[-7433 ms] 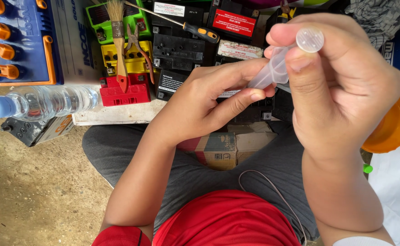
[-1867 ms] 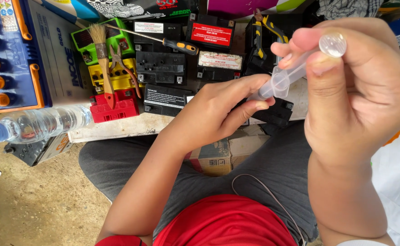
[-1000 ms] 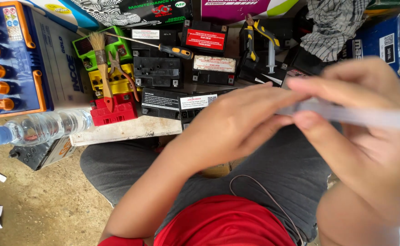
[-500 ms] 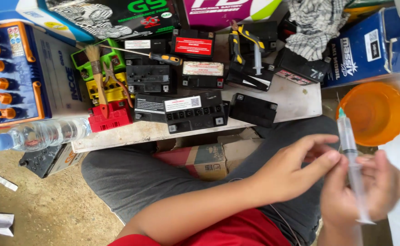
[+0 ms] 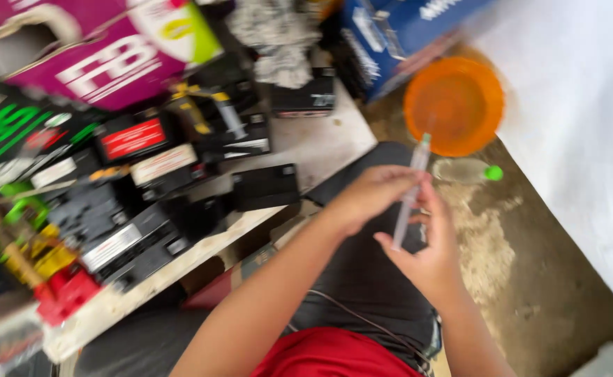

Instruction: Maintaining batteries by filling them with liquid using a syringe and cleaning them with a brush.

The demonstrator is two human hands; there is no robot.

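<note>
Syringe [image 5: 408, 195] stands near upright at centre right of the frame, below the orange bowl [image 5: 454, 105]; your left hand [image 5: 373, 199] and right hand [image 5: 429, 248] both pinch it.

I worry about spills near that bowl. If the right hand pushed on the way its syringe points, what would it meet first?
Likely the orange bowl. The right hand and left hand hold the syringe with its tip aimed there; the lying bottle sits just beside that line. Depth is unclear.
</note>
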